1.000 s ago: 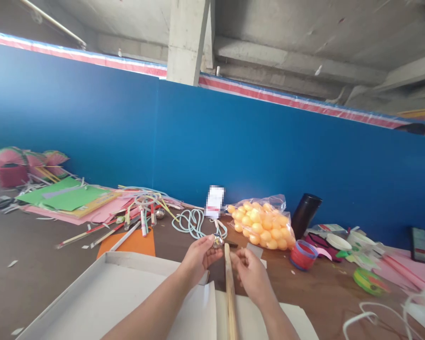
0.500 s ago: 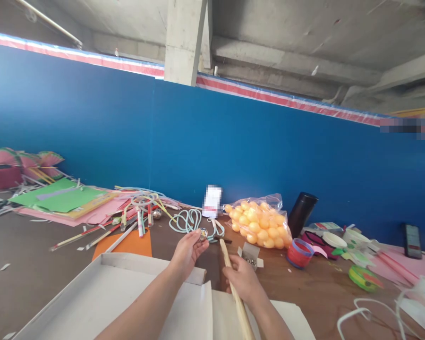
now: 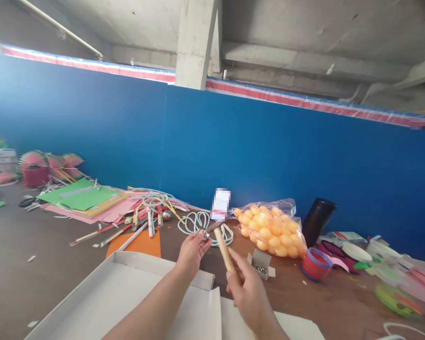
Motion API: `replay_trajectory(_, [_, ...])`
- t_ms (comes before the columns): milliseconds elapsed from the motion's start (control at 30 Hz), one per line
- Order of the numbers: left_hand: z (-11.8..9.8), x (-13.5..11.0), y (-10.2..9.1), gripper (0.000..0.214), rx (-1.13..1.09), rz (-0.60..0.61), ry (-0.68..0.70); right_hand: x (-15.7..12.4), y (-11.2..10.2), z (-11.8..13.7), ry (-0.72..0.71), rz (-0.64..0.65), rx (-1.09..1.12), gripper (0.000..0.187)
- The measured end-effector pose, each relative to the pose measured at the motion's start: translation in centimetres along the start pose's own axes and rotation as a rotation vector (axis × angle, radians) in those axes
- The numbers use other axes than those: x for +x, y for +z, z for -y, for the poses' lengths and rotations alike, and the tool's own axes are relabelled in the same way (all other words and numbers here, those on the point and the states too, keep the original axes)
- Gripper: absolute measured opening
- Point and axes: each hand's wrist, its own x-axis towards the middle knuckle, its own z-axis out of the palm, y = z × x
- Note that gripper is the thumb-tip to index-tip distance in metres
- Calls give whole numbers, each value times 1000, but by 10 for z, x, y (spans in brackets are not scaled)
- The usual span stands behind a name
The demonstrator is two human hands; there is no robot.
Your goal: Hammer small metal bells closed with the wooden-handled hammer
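Observation:
My left hand (image 3: 191, 250) pinches a small shiny metal bell (image 3: 206, 234) at its fingertips, above the brown table. My right hand (image 3: 250, 295) is closed round a wooden stick (image 3: 224, 249), which points up and to the left; its tip sits right beside the bell. Behind the hands lie coiled pale green cord (image 3: 198, 222) and a small open box of metal pieces (image 3: 260, 263).
A white cardboard tray (image 3: 102, 297) lies under my forearms. A bag of orange balls (image 3: 269, 229), a black cup (image 3: 317, 219), red tape rolls (image 3: 315, 264) and pink paper sit to the right. Coloured paper, sticks and an orange sheet (image 3: 141, 241) lie left, before a blue wall.
My right hand has raised the stick and tilted its tip toward the bell in my left hand. The view has shifted a little to the left.

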Motion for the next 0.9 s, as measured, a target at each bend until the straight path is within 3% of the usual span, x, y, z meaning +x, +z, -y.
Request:
replay_trajectory(133, [1,2,-2,5,3,1,11,0,2,-4,-100,12,-54,45])
replay_trajectory(300, [2,3,-4,5,-2,8,16,1,-2,-6,-84,-8,-58,49])
replay_trajectory(500, [1,3,-4,5,-20,-10,10,0,3,-5,-139,63,-140,46])
replay_trajectory(733, [0,2,-3,6,-21,-11,26,-1,0,-3,-83,-19,-88,47])
replay_trajectory(900, [0,2,-4,6,32,7,16,-1,2,-4,-120,61,-164,47])
